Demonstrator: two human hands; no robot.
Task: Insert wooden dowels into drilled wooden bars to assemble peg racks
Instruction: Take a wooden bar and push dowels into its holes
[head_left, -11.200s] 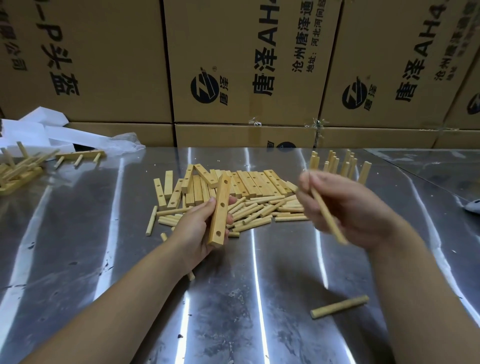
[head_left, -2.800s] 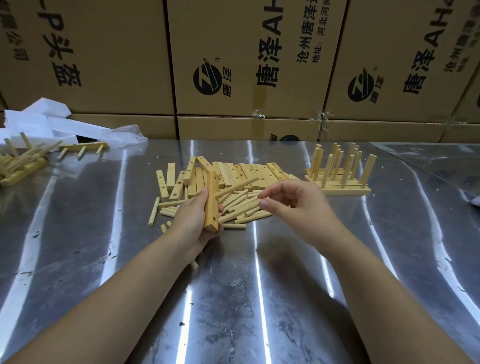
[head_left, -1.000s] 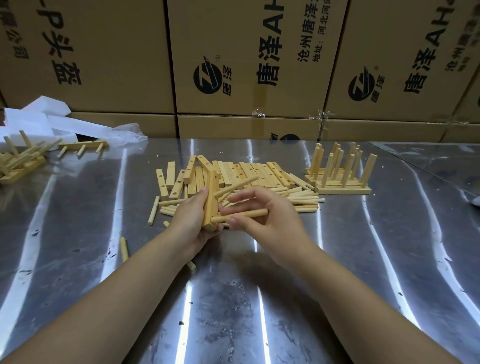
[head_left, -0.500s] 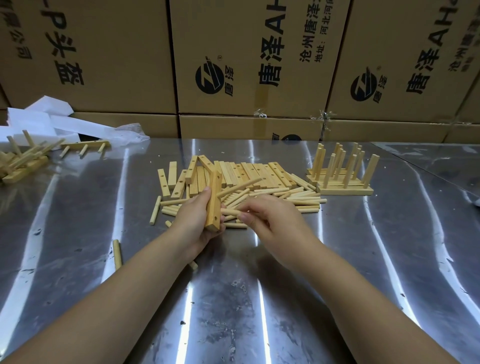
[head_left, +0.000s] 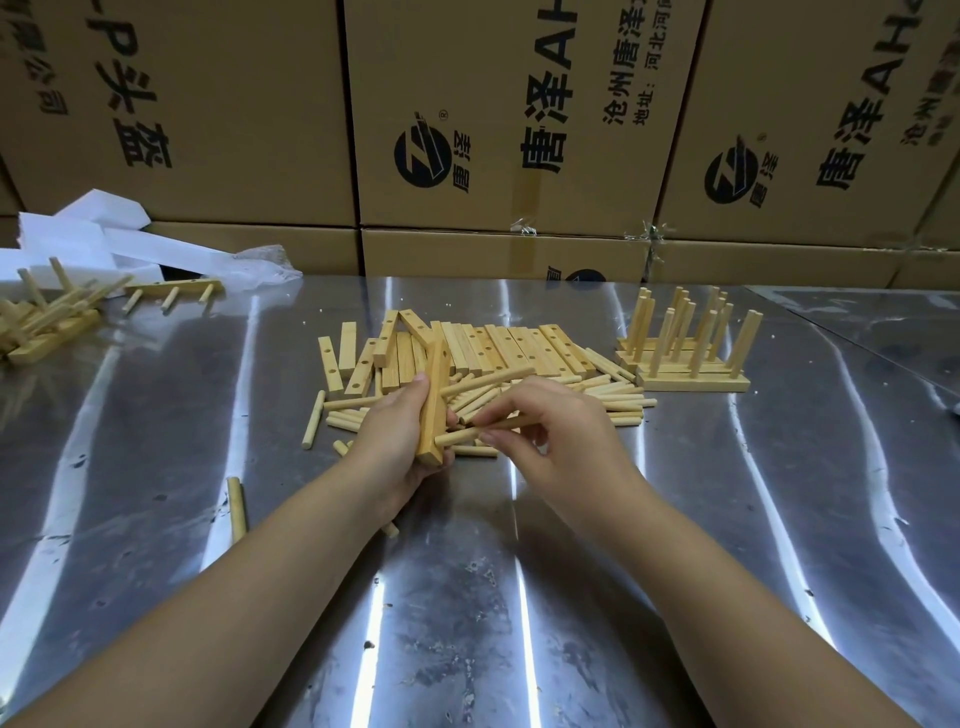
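bar (head_left: 434, 405) is standing upright at frame centre, left hand (head_left: 395, 436) gripping it. right hand (head_left: 550, 431) is pinching a dowel (head_left: 457, 438), its tip meeting the bar low down. risk: the dowel going in tilted and jamming, or skidding off, since the bar is being steadied by grip alone.

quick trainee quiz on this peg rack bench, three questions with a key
1. True or false: the left hand is empty.
2. The right hand pinches: A a dowel, B a screwdriver, C nothing.
3. Fill in: the upright finished racks stand to the ____ of the loose bar pile.

Key: 1 false, it holds a drilled bar on end; 2 A; 3 right.
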